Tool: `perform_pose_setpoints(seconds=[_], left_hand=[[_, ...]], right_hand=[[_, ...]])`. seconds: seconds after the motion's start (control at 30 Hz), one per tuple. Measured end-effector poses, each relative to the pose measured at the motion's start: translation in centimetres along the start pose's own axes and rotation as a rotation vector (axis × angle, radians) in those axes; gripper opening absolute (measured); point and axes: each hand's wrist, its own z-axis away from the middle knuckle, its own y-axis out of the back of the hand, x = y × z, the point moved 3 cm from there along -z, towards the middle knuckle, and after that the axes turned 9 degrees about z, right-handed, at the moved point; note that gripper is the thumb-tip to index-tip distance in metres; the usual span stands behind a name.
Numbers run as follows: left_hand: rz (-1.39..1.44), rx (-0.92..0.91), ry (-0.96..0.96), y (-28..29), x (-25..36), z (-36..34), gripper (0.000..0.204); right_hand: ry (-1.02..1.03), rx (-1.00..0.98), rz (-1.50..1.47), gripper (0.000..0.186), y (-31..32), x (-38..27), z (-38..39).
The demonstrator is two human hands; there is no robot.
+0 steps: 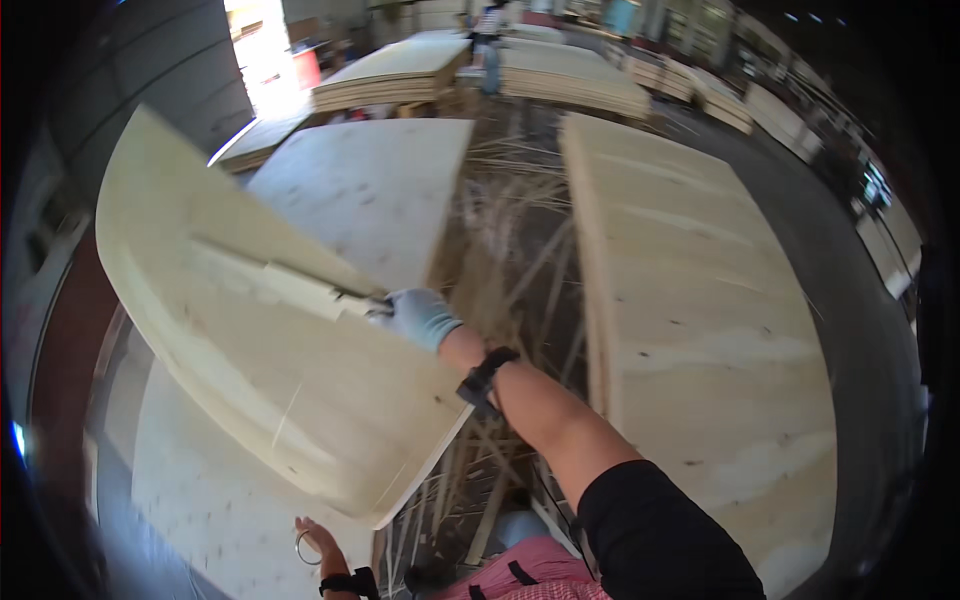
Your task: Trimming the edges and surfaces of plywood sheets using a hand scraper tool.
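A large thin sheet of wood veneer [270, 370] is raised at a slant and bowed on the left, with a long narrow slit and a loose-looking strip across its middle. At the slit's right end my right hand [415, 316], in a pale glove, is closed on the veneer; the fingertips are partly hidden and blurred. Lower down, beneath the sheet's near edge, my bare left hand [318, 537] is curled at a thin pale ring [303, 548], clear of the raised veneer. Under and behind the sheet lie pale panels [370, 190].
To my right stands a long, thick stack of wood sheets [700, 330]. Between the stacks, narrow wood strips [515, 260] litter the floor. More stacks [570, 75] rise at the back, where a person [489, 40] stands. A dark floor lane [800, 230] curves along the right.
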Motion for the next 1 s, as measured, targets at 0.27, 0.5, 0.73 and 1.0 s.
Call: perform_pose_setpoints(seconds=[0.27,0.5,0.73,1.0], left_hand=[[-0.067,-1.175,-0.266,-31.5,3.8,10.6,0.045],[0.438,-1.042,0.701,-46.8,17.3,28.5,0.05],[0.322,-1.187,0.542,-59.1,30.0,29.5,0.047],[0.037,-1.599,0.272,-75.2,33.3,39.3,0.044]], right_hand=[[-0.921,0.415,0.188,0.045,26.4,36.6,31.3],[-1.598,0.649,0.181,0.048,29.9,31.4,62.3],[-2.063,1.087,-0.133,0.021,19.8,17.5,65.5],[-1.876,1.632,0.088,0.018,15.1,13.8,64.8]])
